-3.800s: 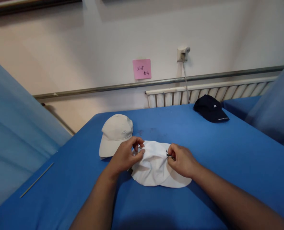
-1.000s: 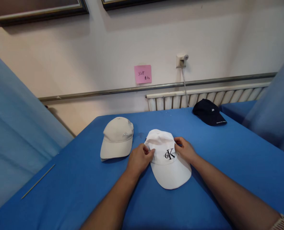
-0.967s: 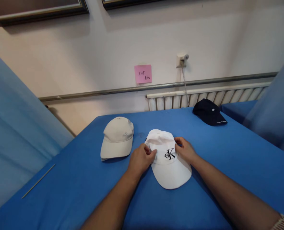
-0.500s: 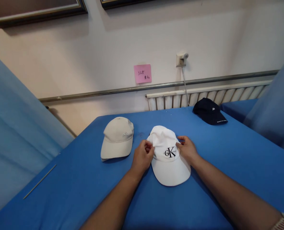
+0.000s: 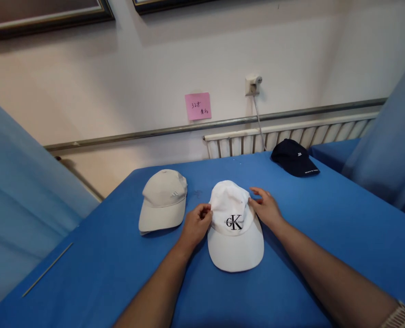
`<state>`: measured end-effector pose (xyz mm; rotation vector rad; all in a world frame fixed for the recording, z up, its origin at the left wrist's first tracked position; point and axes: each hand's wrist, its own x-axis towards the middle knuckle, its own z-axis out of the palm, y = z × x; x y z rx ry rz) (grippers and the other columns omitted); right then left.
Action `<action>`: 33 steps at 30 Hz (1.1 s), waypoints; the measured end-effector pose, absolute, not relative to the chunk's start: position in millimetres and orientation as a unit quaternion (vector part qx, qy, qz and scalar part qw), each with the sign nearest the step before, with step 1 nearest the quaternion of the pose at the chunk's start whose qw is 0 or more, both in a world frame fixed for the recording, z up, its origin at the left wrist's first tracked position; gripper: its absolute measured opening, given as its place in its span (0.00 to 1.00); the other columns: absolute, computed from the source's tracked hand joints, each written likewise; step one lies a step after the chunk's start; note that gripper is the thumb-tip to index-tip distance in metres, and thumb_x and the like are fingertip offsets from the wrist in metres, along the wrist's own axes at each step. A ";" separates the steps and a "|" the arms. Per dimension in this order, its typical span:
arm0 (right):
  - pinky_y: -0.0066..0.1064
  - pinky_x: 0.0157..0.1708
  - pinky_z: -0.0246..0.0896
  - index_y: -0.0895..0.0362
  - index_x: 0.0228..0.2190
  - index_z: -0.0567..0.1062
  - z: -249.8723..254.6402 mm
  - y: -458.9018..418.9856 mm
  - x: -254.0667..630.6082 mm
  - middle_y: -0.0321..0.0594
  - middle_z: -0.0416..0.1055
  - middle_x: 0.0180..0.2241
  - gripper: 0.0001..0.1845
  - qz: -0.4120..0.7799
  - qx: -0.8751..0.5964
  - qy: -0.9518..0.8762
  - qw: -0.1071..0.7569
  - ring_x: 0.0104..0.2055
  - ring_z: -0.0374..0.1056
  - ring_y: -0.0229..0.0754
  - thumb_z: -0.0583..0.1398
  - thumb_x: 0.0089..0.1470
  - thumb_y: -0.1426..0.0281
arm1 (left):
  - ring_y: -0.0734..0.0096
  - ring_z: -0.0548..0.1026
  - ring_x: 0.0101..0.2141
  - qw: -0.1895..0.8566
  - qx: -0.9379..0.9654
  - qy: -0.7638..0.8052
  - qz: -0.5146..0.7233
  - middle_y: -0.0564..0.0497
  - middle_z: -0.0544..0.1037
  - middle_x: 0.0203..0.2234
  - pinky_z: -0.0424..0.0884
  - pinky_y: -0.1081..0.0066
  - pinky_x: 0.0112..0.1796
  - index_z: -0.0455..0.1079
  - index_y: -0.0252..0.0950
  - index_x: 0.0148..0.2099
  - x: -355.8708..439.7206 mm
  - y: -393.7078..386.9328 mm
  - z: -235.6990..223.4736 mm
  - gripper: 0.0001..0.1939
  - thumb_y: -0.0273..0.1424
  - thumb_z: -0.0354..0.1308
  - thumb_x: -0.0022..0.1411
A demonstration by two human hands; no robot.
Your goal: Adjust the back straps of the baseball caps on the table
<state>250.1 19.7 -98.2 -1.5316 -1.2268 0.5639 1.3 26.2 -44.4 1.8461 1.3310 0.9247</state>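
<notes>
A white baseball cap (image 5: 235, 253) with a black "CK"-like logo lies on the blue-covered table, brim toward me. At the left side of its crown, my left hand (image 5: 197, 224) has thumb and fingers closed on the fabric. On the opposite side is my right hand (image 5: 267, 207), its thumb against the crown's edge and its fingers spread apart beyond it. A beige cap (image 5: 163, 200) with a small stripe logo rests to the left, brim also toward me. Farther back on the right sits a dark navy cap (image 5: 293, 158) with white lettering on its brim.
The blue table cover (image 5: 120, 282) spans the foreground. A thin stick (image 5: 47, 269) lies near its left edge. Behind are a metal rail (image 5: 147, 133), a radiator (image 5: 236, 145), a plugged-in socket (image 5: 252, 85) and a pink note (image 5: 198, 106). Blue curtains (image 5: 14, 191) hang at both sides.
The white cap has turned slightly, its logo and brim now facing more squarely toward me. My right hand's fingers have spread a little. The whole view has shifted slightly.
</notes>
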 end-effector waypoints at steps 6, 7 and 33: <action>0.35 0.39 0.64 0.51 0.37 0.78 -93.5 25.4 250.0 0.40 0.70 0.40 0.13 0.185 -0.634 -0.567 0.492 0.37 0.69 0.43 0.57 0.51 0.65 | 0.69 0.71 0.29 0.203 0.758 0.518 0.341 0.49 0.76 0.32 0.68 0.69 0.34 0.71 0.35 0.43 6.1 22.2 -36.7 0.14 0.37 0.57 0.56; 0.35 0.40 0.64 0.52 0.35 0.78 -92.9 26.7 249.3 0.39 0.71 0.39 0.12 0.179 -0.633 -0.571 0.492 0.37 0.69 0.42 0.56 0.51 0.66 | 0.69 0.71 0.29 0.176 0.769 0.517 0.331 0.49 0.76 0.32 0.68 0.69 0.34 0.72 0.36 0.41 7.7 21.8 -35.7 0.12 0.37 0.57 0.57; 0.38 0.44 0.63 0.53 0.30 0.77 -81.1 24.8 253.7 0.41 0.74 0.36 0.10 0.158 -0.623 -0.547 0.536 0.39 0.70 0.45 0.54 0.51 0.68 | 0.69 0.69 0.29 0.317 0.739 0.484 0.346 0.52 0.74 0.25 0.65 0.72 0.30 0.72 0.35 0.32 -1.4 26.7 -31.3 0.13 0.39 0.54 0.58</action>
